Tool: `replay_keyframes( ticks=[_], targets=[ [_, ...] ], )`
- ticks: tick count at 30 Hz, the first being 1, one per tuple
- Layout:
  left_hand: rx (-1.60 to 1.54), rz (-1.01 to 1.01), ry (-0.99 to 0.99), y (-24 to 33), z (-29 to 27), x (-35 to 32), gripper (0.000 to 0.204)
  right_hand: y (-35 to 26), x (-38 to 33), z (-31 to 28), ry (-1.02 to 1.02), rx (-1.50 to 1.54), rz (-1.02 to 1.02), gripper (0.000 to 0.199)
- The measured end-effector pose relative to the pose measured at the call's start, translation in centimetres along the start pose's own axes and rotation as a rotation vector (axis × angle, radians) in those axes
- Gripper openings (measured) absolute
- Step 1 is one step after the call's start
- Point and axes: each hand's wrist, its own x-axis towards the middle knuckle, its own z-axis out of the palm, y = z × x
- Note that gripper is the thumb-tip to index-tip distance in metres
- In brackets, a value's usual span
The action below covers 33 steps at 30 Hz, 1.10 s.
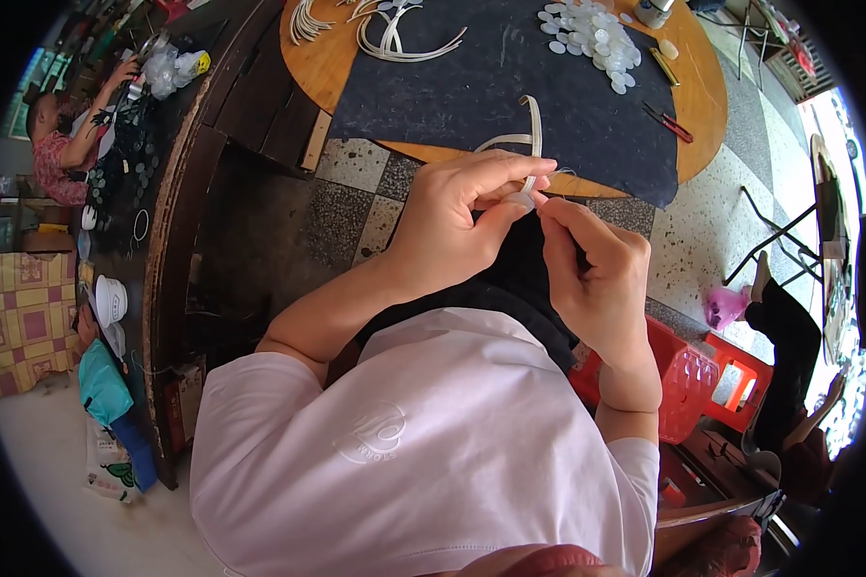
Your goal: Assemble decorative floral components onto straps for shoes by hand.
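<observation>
My left hand (pixel 462 207) is closed on a narrow cream-white curved strip (pixel 534 130), which rises from between my fingers and bends back toward the table. Between that thumb and fingertips shows a small whitish translucent disc (pixel 520 200), lying against the strip. Beside it, my right hand (pixel 597 260) is closed in a pinch, its fingertips almost meeting the left ones. What the right fingers hold is too small to make out. A fine thread-like loop (pixel 568 173) shows just above them. Both hands are over my lap, at the near edge of the table.
On the round wooden table (pixel 707 125) lies a dark mat (pixel 433 91). Translucent discs (pixel 592 38) are heaped at the far right, near red-handled snips (pixel 678 128). More cream strips (pixel 394 43) lie far left. A red plastic stool (pixel 674 380) stands right; other people sit on both sides.
</observation>
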Motion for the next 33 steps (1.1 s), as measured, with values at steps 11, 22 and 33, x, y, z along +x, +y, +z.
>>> replay_keyframes(
  ticks=[11, 22, 33],
  targets=[
    [0.762, 0.463, -0.065, 0.0, 0.8, -0.1, 0.039, 0.9, -0.4, 1.7, -0.018, 0.127, 0.255, 0.007],
    [1.161, 0.851, -0.341, -1.1, 0.7, -0.2, 0.035, 2.5, -2.4, 4.4, 0.112, 0.608, 0.503, 0.004],
    [1.101, 0.895, -0.361, -1.0, 0.5, -0.5, 0.028, 2.2, -2.4, 2.6, 0.002, 0.786, 0.765, 0.011]
  ],
)
